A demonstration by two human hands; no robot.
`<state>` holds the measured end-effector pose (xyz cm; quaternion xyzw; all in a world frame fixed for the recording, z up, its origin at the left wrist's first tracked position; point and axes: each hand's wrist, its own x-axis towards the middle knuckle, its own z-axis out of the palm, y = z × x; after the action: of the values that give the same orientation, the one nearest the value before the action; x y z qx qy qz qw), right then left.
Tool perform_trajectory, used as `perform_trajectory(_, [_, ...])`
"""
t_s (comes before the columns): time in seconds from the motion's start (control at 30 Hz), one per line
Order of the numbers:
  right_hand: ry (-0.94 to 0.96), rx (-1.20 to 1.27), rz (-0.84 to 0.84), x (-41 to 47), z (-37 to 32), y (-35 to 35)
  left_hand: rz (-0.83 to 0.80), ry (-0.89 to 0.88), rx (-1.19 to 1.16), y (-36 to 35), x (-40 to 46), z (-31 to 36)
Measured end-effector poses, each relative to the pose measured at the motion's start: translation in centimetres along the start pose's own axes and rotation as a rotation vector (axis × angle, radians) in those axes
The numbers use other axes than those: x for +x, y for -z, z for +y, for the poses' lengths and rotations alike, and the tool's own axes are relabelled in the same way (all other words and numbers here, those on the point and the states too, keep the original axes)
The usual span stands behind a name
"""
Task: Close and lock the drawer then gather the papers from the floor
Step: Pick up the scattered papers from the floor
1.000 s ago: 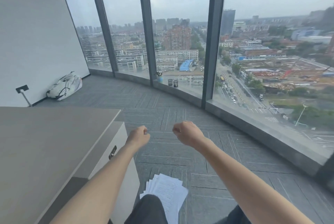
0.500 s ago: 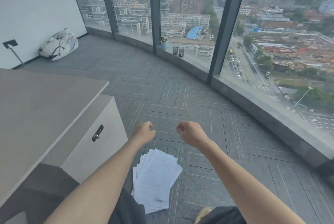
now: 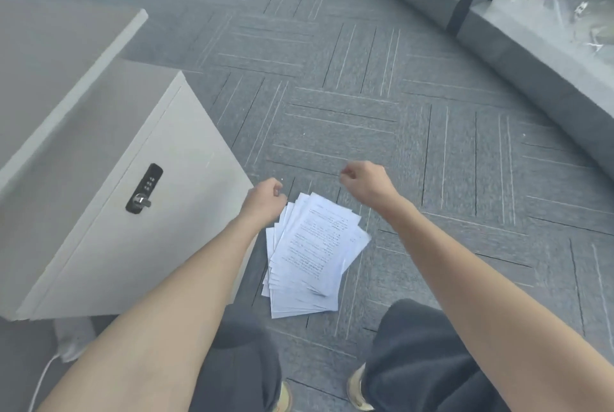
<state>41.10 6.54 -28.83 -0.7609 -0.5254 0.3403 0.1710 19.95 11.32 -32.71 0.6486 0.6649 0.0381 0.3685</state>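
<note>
Since the drawer (image 3: pixel 133 199) front sits flush with its cabinet, looks like the closing part is sorted, though I can't tell if the combination lock (image 3: pixel 145 188) on it is actually set. The papers (image 3: pixel 310 252) lie fanned out on the carpet floor (image 3: pixel 432 152) just right of the drawer, probably how they slid when dropped. Both hands hover over the stack's far edge, left hand (image 3: pixel 265 200) and right hand (image 3: pixel 363 181) loosely curled, holding nothing, likely poised to reach down.
</note>
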Motion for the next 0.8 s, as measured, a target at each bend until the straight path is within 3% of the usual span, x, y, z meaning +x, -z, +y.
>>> perform_trajectory(0.5, [-0.254,0.057,-0.21,9.2,12.4,-16.5,-0.13,0.212,0.014,-12.9,12.6,-12.0])
perform_trajectory(0.8, [-0.602,0.256,-0.284,8.5,20.3,-26.7,-0.196,0.371,0.04,-19.3,15.0,-20.0])
